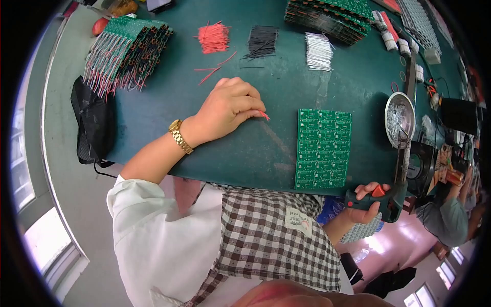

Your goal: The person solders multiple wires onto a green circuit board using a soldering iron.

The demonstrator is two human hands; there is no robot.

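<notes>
My left hand, with a gold watch at the wrist, pinches a few short red wires between thumb and fingertips above the green table. My right hand is wrapped round a soldering gun, dark with a red trigger, at the table's near right edge. Its front end points away from me, toward a round metal bowl of small shiny bits. Between my hands lies a green circuit board panel, flat and near the front edge. Neither hand touches it.
Piles of red wires, black wires and white wires lie at the back. Stacked boards with wires stand far left, more stacked boards far right. A black bag hangs by the left edge. Another person sits at right.
</notes>
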